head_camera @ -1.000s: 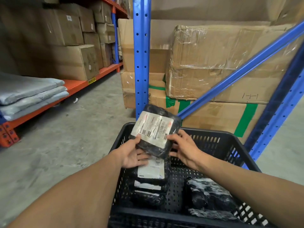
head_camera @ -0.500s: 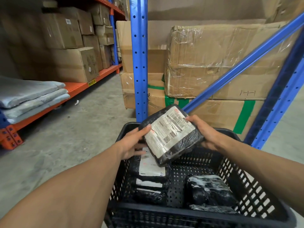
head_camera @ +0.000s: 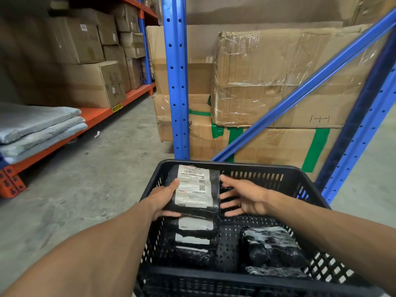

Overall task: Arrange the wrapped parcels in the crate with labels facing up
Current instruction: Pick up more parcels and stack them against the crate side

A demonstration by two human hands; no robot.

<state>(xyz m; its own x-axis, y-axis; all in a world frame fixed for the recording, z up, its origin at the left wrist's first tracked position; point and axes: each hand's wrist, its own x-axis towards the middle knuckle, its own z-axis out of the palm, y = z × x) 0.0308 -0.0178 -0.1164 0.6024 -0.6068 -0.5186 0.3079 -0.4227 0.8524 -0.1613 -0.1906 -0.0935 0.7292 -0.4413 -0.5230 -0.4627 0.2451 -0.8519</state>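
A black slatted crate [head_camera: 257, 168] stands in front of me. My left hand [head_camera: 164, 200] grips a black-wrapped parcel [head_camera: 214, 185] by its left edge, white label up, at the crate's far left, on top of a row of labelled parcels [head_camera: 194, 239]. My right hand [head_camera: 244, 199] is just right of that parcel, fingers spread, holding nothing. Two more black parcels [head_camera: 271, 247] lie at the crate's near right; no label shows on them.
A blue rack upright [head_camera: 175, 78] and a diagonal brace [head_camera: 300, 86] rise right behind the crate, with taped cardboard boxes [head_camera: 278, 82] stacked beyond. An orange shelf [head_camera: 94, 116] on the left carries boxes and grey padded bags [head_camera: 38, 127]. Concrete floor lies to the left.
The parcel was turned from slanted to lengthwise and lowered onto the left row. My right hand let go of it and opened; my left hand took hold of its edge.
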